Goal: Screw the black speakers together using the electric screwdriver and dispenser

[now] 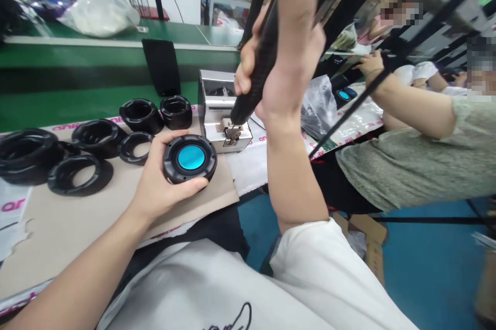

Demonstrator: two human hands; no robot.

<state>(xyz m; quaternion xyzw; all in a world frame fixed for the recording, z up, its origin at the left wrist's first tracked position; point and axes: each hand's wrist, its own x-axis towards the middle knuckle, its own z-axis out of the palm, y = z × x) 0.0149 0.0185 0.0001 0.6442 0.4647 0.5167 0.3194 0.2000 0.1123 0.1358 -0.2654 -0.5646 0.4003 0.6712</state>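
1. Speaker unit (189,159) is round and black, with a shining blue disc in the centre and small tabs around its thick rim. It sits in the left hand, at the near edge of the work area, and its blue face looks up.
2. Left hand (163,175) comes from the near left. Its fingers and thumb are clamped around the rim from two sides, and the back part of the unit is hidden by the palm.
3. Right hand (267,82) is raised in the middle of the view, with the forearm almost upright. Its fingers are closed around the black electric screwdriver (256,66), whose upper end is cut off by the top of the picture.
4. Tip of this tool is just above a silver screw feeder (219,108), but I cannot tell if it touches.
5. Black rubber rings (96,136) lie to the left on a cardboard sheet (73,237), beyond the left hand.
6. Green conveyor belt (96,59) runs along the far side.
7. Co-worker in a grey-green shirt (411,165) is at the right, and this person's hand (370,64) is partly hidden behind black bars.
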